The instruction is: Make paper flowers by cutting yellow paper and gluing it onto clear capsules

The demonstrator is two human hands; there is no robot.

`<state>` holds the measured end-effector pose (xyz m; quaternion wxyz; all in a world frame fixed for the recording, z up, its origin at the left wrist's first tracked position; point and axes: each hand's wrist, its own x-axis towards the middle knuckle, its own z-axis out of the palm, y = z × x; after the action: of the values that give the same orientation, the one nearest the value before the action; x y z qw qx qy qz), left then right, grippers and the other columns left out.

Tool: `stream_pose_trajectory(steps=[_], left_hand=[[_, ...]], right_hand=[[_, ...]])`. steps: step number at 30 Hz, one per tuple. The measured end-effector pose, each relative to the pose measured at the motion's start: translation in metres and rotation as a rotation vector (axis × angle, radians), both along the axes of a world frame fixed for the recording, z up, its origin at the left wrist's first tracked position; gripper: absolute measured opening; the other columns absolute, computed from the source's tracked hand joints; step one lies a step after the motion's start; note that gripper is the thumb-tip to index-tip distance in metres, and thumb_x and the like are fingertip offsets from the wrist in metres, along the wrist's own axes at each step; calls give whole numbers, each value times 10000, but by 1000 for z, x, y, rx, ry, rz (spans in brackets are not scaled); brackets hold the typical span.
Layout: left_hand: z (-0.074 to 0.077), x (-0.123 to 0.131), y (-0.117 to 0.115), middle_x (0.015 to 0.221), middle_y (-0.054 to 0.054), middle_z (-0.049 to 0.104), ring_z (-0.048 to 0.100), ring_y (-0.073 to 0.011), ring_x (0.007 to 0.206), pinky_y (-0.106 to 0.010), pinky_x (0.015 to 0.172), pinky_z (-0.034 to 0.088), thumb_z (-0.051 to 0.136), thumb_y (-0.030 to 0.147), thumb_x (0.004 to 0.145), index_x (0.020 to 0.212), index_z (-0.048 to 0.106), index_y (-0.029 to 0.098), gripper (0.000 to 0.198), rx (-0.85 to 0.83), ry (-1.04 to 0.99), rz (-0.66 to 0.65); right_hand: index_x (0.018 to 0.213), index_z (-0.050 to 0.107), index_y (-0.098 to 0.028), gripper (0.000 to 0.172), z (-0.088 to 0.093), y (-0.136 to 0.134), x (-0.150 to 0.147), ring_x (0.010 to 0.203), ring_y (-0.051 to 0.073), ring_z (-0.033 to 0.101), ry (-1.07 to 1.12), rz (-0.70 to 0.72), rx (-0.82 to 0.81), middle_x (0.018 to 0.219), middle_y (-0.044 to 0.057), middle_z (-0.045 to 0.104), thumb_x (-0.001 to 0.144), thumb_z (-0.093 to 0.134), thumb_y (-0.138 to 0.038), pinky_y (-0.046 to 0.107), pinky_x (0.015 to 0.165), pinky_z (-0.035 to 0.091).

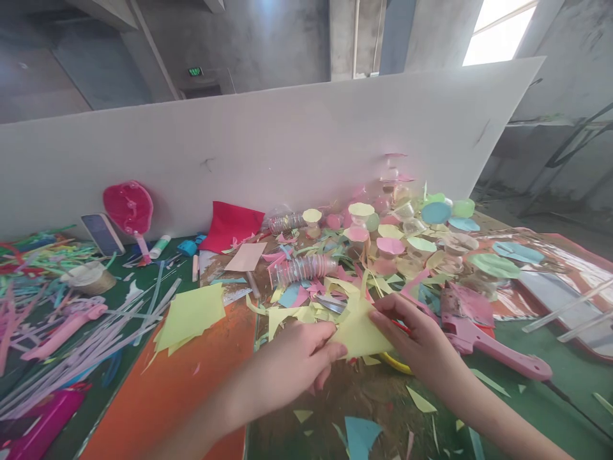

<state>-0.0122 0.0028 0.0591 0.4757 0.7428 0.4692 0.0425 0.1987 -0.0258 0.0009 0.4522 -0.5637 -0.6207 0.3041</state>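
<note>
A yellow paper piece [364,329] is between my two hands above the littered table. My left hand [313,351] pinches its lower left edge between thumb and fingers. My right hand [407,322] has its thumb and fingers closed on the paper's right side. Scissors lie behind and below the paper; their metal blade [331,304] shows to its left and a yellow handle [396,364] beneath it. A stack of yellow paper sheets [194,313] rests on an orange board [191,377] to the left.
Paper scraps [364,434] surround the hands. A pink glue gun [498,351] lies at right. Cups with coloured paper tops [390,246] crowd the back, before a white panel [268,153]. Plastic strips [90,358], a phone [103,235] and a pink fan-shaped object [128,207] are at left.
</note>
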Motion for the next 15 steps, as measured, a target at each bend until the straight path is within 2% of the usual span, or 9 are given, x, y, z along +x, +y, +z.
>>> stream_pose_trajectory(steps=[3, 5, 7, 12, 15], left_hand=[[0, -1, 1, 598, 49, 504, 515, -120, 562, -231, 566, 369, 404, 496, 945, 701, 439, 207, 379, 20, -48, 51], [-1, -1, 4, 610, 49, 496, 469, -112, 549, -230, 548, 344, 406, 519, 944, 700, 450, 203, 402, 53, -62, 95], [-2, -1, 6, 607, 52, 496, 418, -103, 540, -233, 554, 329, 405, 542, 944, 701, 462, 197, 426, 77, -96, 124], [-7, 8, 0, 587, 68, 468, 387, -90, 520, -231, 556, 321, 412, 587, 934, 761, 473, 199, 429, 33, -260, 197], [-10, 16, -12, 582, 66, 453, 383, -92, 525, -226, 534, 310, 402, 590, 938, 779, 505, 199, 434, 15, -289, 206]], right_hand=[[899, 555, -244, 264, 2, 0, 1, 792, 179, 606, 131, -32, 24, 868, 43, 640, 908, 520, -506, 260, 647, 502], [1047, 546, -254, 375, 6, -1, 2, 926, 214, 641, 268, -90, 37, 1004, 75, 662, 839, 594, -564, 294, 731, 546], [1109, 525, -262, 478, 9, -2, 2, 959, 228, 654, 366, -122, 7, 1041, 82, 671, 789, 637, -598, 322, 762, 564], [876, 589, -225, 483, 5, -9, -11, 751, 201, 664, 408, 58, -93, 817, 48, 677, 728, 656, -680, 307, 671, 565], [894, 617, -216, 519, 4, -15, -24, 751, 219, 675, 467, 134, -137, 815, 66, 703, 706, 670, -697, 338, 701, 567]])
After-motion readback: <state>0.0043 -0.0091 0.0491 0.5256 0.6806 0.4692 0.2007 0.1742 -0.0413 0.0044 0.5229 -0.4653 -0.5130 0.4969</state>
